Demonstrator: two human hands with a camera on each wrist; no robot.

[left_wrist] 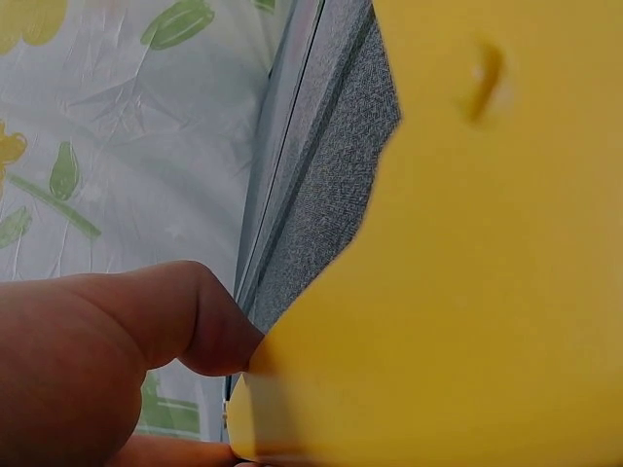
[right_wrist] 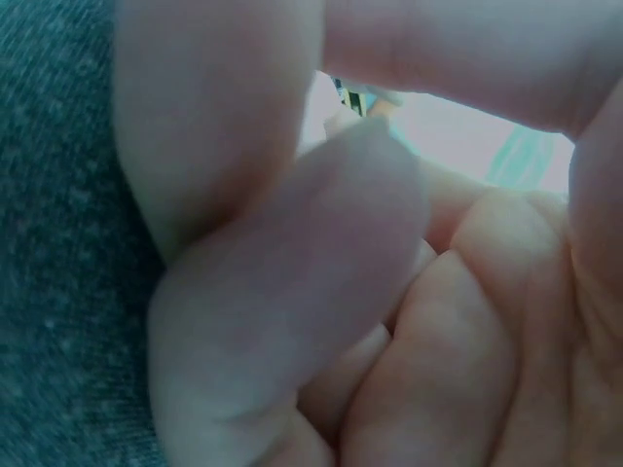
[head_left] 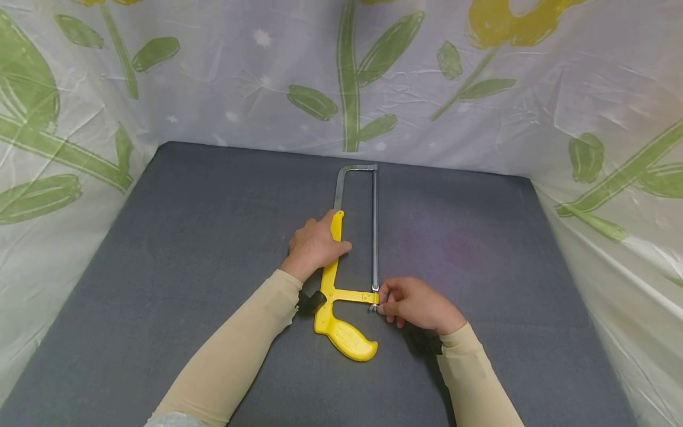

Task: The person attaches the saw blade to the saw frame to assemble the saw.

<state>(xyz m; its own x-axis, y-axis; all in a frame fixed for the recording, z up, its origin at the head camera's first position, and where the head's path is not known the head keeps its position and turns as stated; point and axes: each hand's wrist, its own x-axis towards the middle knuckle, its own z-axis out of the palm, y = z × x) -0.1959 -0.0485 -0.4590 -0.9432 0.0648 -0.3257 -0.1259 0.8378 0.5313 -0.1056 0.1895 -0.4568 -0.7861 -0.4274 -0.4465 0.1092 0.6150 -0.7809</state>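
A hacksaw (head_left: pixel 330 270) with a yellow frame and handle lies on the dark table, its handle toward me. My left hand (head_left: pixel 313 242) grips the yellow back of the frame, thumb across it toward the blade. In the left wrist view the thumb (left_wrist: pixel 209 326) presses the edge of the yellow frame (left_wrist: pixel 467 292). At the near end of the blade (head_left: pixel 375 231), my right hand (head_left: pixel 418 303) has thumb and forefinger at the small metal wing nut (head_left: pixel 373 308), pinching it. Curled right fingers (right_wrist: pixel 292 272) fill the right wrist view and hide most of the nut.
The dark grey table (head_left: pixel 213 196) extends around the saw on all sides. White sheeting (head_left: pixel 240 77) printed with green leaves and yellow flowers hangs behind the table and along both sides. Beige sleeves (head_left: pixel 240 344) cover both forearms.
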